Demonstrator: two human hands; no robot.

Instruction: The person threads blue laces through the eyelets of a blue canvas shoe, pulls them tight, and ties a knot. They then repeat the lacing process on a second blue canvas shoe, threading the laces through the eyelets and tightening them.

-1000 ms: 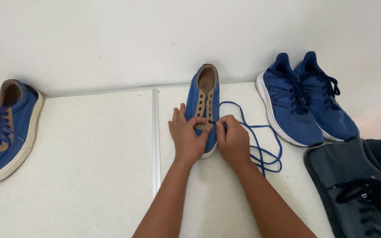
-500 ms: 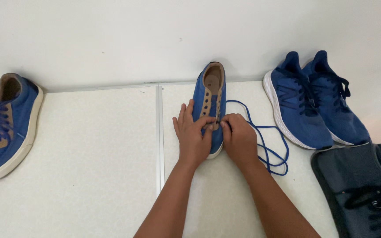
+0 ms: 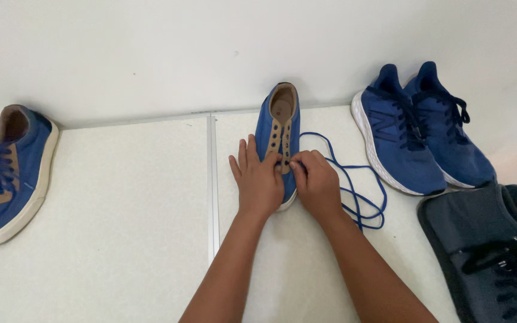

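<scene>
Shoe (image 3: 281, 128) of soft blue canvas lies under both hands; left hand (image 3: 257, 182) presses it flat, fingers spread, right hand (image 3: 315, 182) pinches the limp blue lace (image 3: 354, 191) at an eyelet.

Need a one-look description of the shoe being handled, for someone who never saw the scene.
Start at the metal seam that splits the pale floor; just right of it, heel against the white wall, lies a blue low-top shoe under the left hand and right hand. Unlike the laced matching shoe far left and the dark-laced blue running pair to its right, its tan eyelet strips are bare, with the blue lace looped loose beside it.
</scene>
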